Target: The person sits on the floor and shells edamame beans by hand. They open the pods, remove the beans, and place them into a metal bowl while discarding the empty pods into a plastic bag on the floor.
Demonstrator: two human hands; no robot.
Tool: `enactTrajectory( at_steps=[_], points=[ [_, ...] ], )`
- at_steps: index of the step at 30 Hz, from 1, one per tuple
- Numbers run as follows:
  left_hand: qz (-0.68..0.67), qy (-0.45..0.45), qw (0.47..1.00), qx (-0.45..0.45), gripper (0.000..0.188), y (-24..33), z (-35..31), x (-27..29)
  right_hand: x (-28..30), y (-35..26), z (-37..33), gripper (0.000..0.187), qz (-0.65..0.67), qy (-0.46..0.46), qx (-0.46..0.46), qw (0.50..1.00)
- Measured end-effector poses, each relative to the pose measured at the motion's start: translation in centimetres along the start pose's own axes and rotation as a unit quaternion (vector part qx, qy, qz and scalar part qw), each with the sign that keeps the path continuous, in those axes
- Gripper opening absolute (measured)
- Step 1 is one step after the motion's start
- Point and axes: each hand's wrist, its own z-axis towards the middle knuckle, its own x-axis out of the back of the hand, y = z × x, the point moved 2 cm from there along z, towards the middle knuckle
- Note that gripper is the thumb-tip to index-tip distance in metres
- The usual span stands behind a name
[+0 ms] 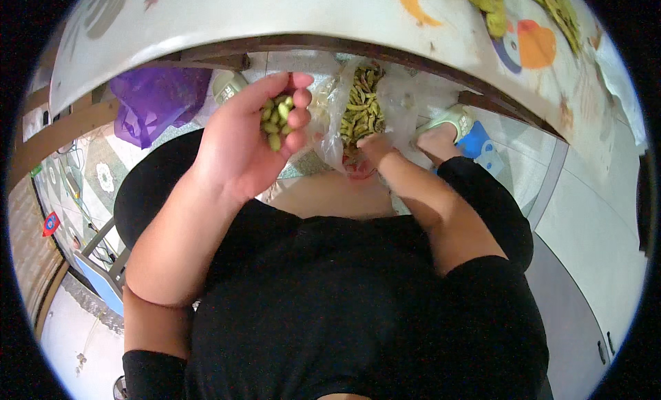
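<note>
My left hand (234, 135) is raised palm up near the table's edge, its fingers curled around a small heap of shelled green beans (275, 128). Lower down, between my legs, a clear plastic bag (333, 110) lies open with many green and brownish bean pods (363, 100) inside. My right hand (376, 150) reaches down to the near end of those pods, at the bag's mouth. Its fingertips are shadowed and partly out of sight, so their grip does not show.
Overhead of the bag runs a table (275, 14) with a pale printed cover and wooden frame. More green pods (487, 7) lie on its right side. A purple plastic bag (162, 100) stands on the floor to the left. Light green slippers (454, 119) and a blue item (477, 144) are near my feet.
</note>
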Motion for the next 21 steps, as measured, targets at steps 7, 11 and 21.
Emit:
enactTrajectory(
  at_steps=[7,11,21],
  points=[
    [0.001,-0.002,0.999,-0.051,0.030,-0.7,-1.0,0.6,11.3,-7.6,-12.4,0.004,0.543,-0.189,0.064,0.816],
    [0.056,-0.029,0.997,-0.049,0.029,-2.1,-1.1,1.7,15.2,-12.5,-21.0,0.010,0.605,-0.247,0.246,0.716],
    [-0.004,-0.156,0.987,0.039,0.033,-6.8,-4.7,-0.1,16.3,-14.3,-29.3,0.016,0.396,0.066,0.437,0.805]
  ],
)
